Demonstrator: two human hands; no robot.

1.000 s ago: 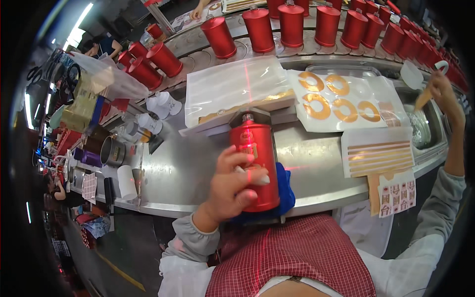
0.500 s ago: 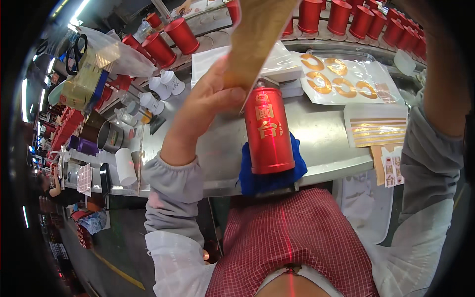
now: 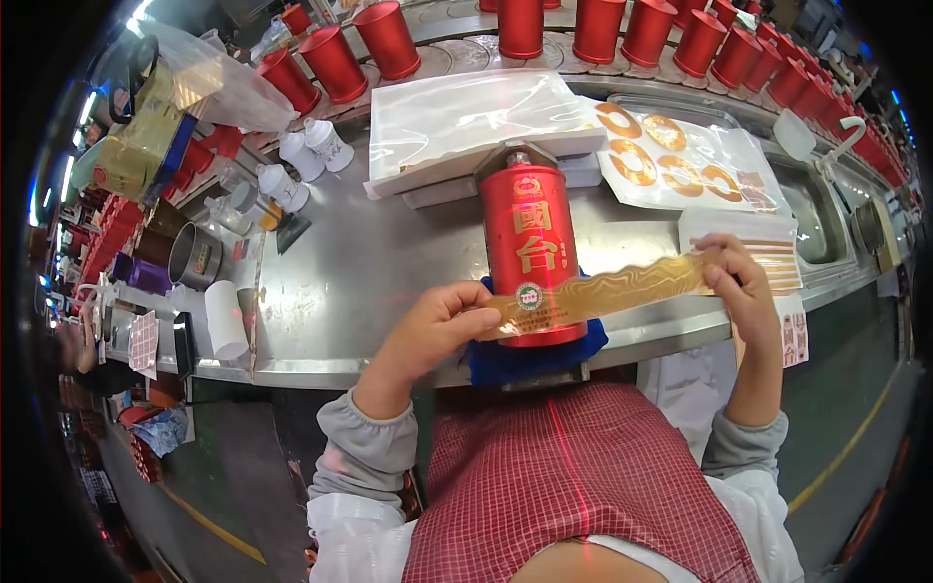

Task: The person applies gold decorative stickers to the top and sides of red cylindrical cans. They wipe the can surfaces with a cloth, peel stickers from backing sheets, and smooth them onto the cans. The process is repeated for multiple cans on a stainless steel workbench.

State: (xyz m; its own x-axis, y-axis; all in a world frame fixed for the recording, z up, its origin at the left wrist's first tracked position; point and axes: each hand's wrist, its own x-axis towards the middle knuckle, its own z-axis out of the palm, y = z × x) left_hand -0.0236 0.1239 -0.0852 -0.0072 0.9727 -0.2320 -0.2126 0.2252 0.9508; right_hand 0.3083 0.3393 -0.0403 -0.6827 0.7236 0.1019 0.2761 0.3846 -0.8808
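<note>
A red cylindrical bottle (image 3: 505,219) with gold characters leans back on a folded blue cloth (image 3: 525,364) at the bench's near edge. Across its lower part stretches a gold label strip (image 3: 637,289) with a wavy edge and a small green-and-white round emblem. My left hand (image 3: 432,330) pinches the strip's left end beside the bottle. At the other end, well out to the right, my right hand (image 3: 743,287) grips it between thumb and fingers. The strip passes in front of the bottle; whether it touches the surface, I cannot tell.
Behind the bottle lies a stack of white sheets (image 3: 466,112). To its right are a sheet of gold ring-shaped stickers (image 3: 671,160) and a sink (image 3: 821,219). Several red bottles (image 3: 646,34) line the conveyor. White cups (image 3: 326,146) and a paper roll (image 3: 225,321) stand left.
The gold strip has come down from high up near the camera to the bottle's lower part. My left hand has lowered, and my right hand has come into view holding the far end.
</note>
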